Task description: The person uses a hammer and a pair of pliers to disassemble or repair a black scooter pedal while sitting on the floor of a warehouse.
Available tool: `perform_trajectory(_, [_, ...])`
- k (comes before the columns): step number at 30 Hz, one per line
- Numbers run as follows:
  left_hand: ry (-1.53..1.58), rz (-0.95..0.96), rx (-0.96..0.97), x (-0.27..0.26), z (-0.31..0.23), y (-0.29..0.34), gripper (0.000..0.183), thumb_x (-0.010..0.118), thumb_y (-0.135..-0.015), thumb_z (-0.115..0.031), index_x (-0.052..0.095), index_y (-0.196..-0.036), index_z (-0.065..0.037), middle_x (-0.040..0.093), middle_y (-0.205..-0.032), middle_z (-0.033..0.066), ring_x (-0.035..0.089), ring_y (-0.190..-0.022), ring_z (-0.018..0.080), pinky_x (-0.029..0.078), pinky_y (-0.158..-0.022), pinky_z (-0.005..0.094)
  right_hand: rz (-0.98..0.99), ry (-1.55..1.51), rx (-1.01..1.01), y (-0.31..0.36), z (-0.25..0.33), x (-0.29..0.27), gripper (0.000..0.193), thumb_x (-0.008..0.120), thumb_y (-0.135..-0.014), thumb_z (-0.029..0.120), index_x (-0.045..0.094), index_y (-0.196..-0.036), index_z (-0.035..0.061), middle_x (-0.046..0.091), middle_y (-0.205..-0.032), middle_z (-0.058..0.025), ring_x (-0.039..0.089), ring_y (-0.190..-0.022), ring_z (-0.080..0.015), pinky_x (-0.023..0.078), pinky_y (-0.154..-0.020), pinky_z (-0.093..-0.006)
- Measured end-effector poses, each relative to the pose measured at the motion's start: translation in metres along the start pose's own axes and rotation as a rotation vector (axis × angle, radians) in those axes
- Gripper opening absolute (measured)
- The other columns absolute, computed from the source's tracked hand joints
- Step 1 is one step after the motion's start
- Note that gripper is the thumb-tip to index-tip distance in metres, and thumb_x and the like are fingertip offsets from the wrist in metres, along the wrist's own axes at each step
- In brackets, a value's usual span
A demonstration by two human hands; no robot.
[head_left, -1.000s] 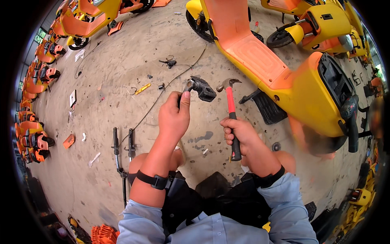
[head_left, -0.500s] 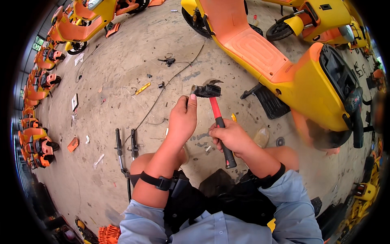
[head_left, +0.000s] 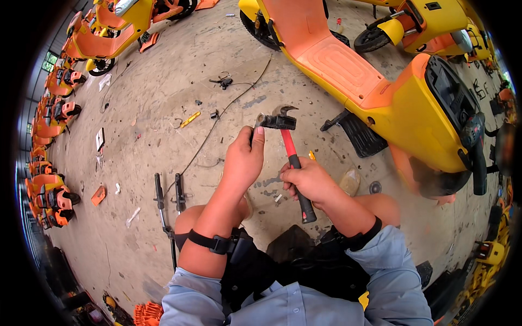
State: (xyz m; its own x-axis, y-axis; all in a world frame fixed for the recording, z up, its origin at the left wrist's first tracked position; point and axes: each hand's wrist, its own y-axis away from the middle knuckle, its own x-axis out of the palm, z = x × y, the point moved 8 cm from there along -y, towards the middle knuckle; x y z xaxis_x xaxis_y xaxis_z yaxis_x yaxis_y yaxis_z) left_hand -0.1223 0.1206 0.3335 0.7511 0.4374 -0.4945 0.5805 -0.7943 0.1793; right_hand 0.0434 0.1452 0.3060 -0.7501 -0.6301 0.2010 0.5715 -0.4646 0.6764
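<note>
My left hand (head_left: 243, 157) is closed, thumb up, on a small black part (head_left: 278, 121) with a round metal end. Its exact kind cannot be made out. In my right hand (head_left: 308, 181) is a claw hammer (head_left: 288, 142), gripped around the dark lower part of its red and black handle. The curved claw shows just beyond the black part, which hides some of the hammer head. Whether the head touches the part cannot be told.
A yellow and orange scooter (head_left: 348, 70) lies on its side at the right, its black pedal (head_left: 361, 136) near my right hand. Two black-topped rods (head_left: 168, 195) lie by my left knee. A cable (head_left: 217, 122), a yellow tool (head_left: 190, 119) and scraps are strewn over the concrete floor.
The hammer's claw shows slightly more above the black part. Both hands keep their grips in nearly the same place, and the whole view has shifted a little.
</note>
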Motion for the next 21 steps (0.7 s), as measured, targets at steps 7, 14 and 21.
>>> perform_trajectory(7, [-0.044, 0.019, 0.042, 0.002, -0.002, 0.002, 0.037, 0.052, -0.102, -0.035, 0.053, -0.090, 0.000, 0.056, -0.063, 0.0167, 0.051, -0.053, 0.0275, 0.042, -0.053, 0.0398, 0.011, -0.032, 0.027, -0.002, -0.004, 0.000, 0.009, 0.060, -0.083, 0.012, 0.056, -0.085, 0.0041, 0.059, -0.071, -0.0064, 0.055, -0.057, -0.0153, 0.045, -0.051, -0.0311])
perform_trajectory(14, [-0.129, 0.014, 0.123, 0.001, -0.020, 0.012, 0.033, 0.064, -0.096, -0.032, 0.059, -0.089, -0.001, 0.051, -0.060, 0.0041, 0.044, -0.053, 0.0106, 0.038, -0.049, 0.0295, 0.052, -0.096, 0.085, -0.007, -0.008, 0.001, 0.011, 0.061, -0.083, 0.013, 0.057, -0.086, 0.0038, 0.059, -0.072, -0.0069, 0.056, -0.057, -0.0161, 0.046, -0.049, -0.0321])
perform_trajectory(21, [0.035, -0.016, 0.133, 0.005, -0.017, 0.014, 0.027, 0.072, -0.092, -0.024, 0.059, -0.086, -0.001, 0.056, -0.061, 0.0007, 0.049, -0.055, 0.0068, 0.039, -0.050, 0.0240, 0.020, -0.156, 0.101, -0.017, -0.014, -0.004, 0.015, 0.062, -0.084, 0.013, 0.056, -0.093, 0.0032, 0.060, -0.073, -0.0074, 0.057, -0.058, -0.0160, 0.047, -0.050, -0.0317])
